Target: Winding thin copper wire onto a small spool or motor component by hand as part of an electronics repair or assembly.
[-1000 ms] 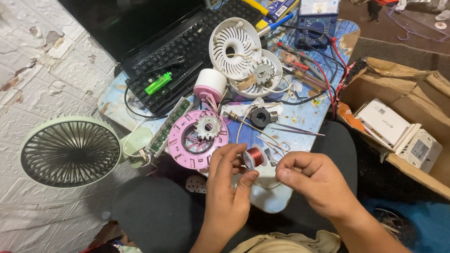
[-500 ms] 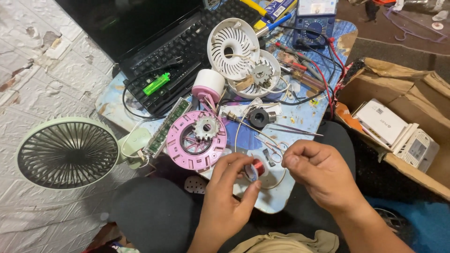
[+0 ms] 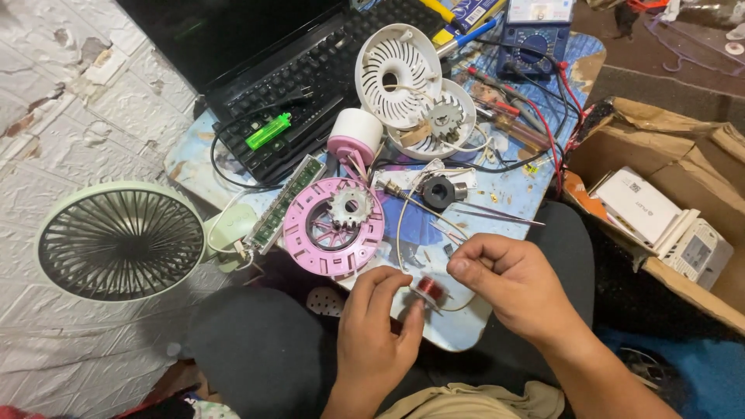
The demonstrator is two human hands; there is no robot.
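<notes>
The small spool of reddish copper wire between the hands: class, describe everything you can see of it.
The small spool of reddish copper wire is a little round bobbin wound with shiny, red-brown, enamelled-looking wire. It sits low over the front edge of the blue patterned board on the person's lap. The left hand pinches it with its fingertips, partly hiding it. The right hand, close beside, is curled shut as if pinching a strand, though none is visible.

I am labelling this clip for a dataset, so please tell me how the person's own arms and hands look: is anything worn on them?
Both hands are bare: the left hand and the right hand show no gloves, rings or watch. The forearms are also uncovered as far as the picture shows, with no sleeve in view. No bracelet, bandage or marking can be seen on either wrist.
</notes>
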